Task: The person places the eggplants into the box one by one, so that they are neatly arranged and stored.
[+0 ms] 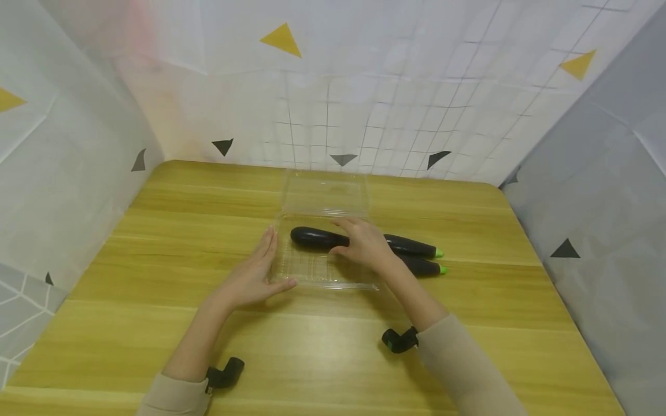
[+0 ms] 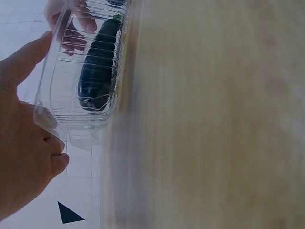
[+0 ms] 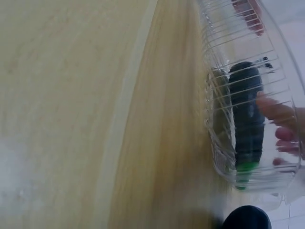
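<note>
A clear plastic clamshell box [image 1: 307,271] lies with its lid [image 1: 325,193] folded back behind it. My left hand [image 1: 255,274] rests on the box's left side, fingers straight along the wall and thumb stretched toward the front rim. One dark eggplant [image 1: 317,238] lies lengthwise in the box; its green end [image 3: 244,172] shows through the clear wall in the right wrist view. Over its middle is my right hand [image 1: 364,242], thumb and fingers spread to either side. The fingertips [image 2: 87,23] hover close above it in the left wrist view. The palm hides part of the eggplant.
Two more dark eggplants, a rear one [image 1: 411,245] and a front one [image 1: 421,266], lie right of the box, green tips pointing right. Black camera mounts, left [image 1: 226,372] and right [image 1: 398,341], hang at the wrists. White patterned sheets [image 1: 333,104] enclose the wooden table [image 1: 322,346].
</note>
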Demonstrator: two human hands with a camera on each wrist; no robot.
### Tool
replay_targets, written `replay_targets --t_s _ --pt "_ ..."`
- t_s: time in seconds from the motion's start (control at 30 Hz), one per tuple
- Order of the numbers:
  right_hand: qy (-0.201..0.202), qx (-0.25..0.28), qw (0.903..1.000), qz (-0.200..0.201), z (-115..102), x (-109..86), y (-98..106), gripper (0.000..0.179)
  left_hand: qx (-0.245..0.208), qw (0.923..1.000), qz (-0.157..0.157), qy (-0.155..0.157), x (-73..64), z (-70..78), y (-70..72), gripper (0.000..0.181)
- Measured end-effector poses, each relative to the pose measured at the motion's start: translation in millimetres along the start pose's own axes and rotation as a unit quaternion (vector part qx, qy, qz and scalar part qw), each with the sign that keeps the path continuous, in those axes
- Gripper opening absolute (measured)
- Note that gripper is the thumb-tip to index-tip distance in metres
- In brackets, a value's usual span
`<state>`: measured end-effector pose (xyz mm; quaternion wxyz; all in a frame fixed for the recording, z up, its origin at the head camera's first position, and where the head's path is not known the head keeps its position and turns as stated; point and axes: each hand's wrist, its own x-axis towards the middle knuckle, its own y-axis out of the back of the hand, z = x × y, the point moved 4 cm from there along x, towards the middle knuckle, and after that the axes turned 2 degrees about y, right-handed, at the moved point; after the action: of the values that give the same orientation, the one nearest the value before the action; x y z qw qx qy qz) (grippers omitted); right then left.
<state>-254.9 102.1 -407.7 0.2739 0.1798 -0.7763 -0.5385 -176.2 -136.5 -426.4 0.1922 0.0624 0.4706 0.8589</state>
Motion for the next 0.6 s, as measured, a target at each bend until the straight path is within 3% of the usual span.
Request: replay_targets --t_s 0.3,0.6 --pt "-0.032 0.041 0.9983 0.024 7.1 -12.8 12.0 0.065 -0.002 1.0 0.001 -0.001 -0.4 0.1 -0.5 0.11" --pt "0.015 0.07 0.9929 0.095 13.0 -26.0 25.8 0.056 -0.005 1.0 -0.003 0.001 -1.6 1.7 -0.3 0.109"
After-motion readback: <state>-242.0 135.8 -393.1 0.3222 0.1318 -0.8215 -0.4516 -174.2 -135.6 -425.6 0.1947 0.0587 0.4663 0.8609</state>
